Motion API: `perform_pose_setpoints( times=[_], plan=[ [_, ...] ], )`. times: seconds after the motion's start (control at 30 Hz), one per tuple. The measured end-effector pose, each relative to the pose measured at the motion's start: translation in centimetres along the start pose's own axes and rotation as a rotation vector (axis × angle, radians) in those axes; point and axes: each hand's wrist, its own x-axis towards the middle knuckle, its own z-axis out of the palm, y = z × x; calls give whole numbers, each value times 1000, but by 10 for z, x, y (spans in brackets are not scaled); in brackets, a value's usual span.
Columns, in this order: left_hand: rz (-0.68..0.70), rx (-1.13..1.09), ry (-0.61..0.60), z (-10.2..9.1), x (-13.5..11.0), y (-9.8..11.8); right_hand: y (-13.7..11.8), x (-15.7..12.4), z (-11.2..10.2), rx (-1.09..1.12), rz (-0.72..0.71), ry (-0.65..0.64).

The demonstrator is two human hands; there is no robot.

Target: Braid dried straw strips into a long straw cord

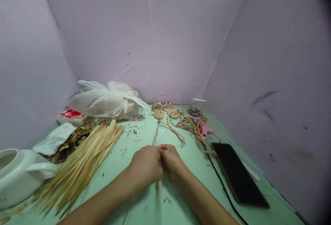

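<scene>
My left hand [147,164] and my right hand [170,157] meet at the middle of the table, both closed on a thin twisted straw cord [156,133]. The cord runs back from my fingers to a small woven sandal-shaped piece [158,111]. Loose ends hang below my hands toward me, blurred. The exact grip of my fingertips is partly hidden. Beside the first piece lies a second woven sole [172,110], with more twisted cord [190,123] trailing right. Left of my hands a bundle of pale dry straw strips [88,163] is spread.
A white ceramic pot [28,173] stands at the left edge. Behind the straw is a knotted white plastic bag [106,99]. On the right are a pink glue gun [205,131] with a black cable and a dark phone [239,175]. Purple walls enclose the green table [137,139].
</scene>
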Motion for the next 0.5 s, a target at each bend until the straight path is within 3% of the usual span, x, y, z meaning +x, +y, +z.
perform_pose_setpoints(
  times=[0.07, 0.13, 0.23, 0.3, 0.4, 0.5],
  plan=[
    [-7, -5, 62, -10, 8, -6, -2, -1, -1, -2, -7, -20],
    [-120, -193, 56, -16, 16, -10, -4, -1, -2, -14, -47, -42],
    [-259, -579, -151, -13, 24, -15, -5, -1, -3, -51, -89, -74],
    [-252, -727, -265, -7, 27, -19, -4, 0, -4, -77, -87, -102],
    [-239, -741, -289, -1, 30, -24, -2, 4, -8, -133, -128, -141],
    [-230, -610, -241, -2, 31, -24, -3, 6, -14, -208, -156, -175]
  ],
)
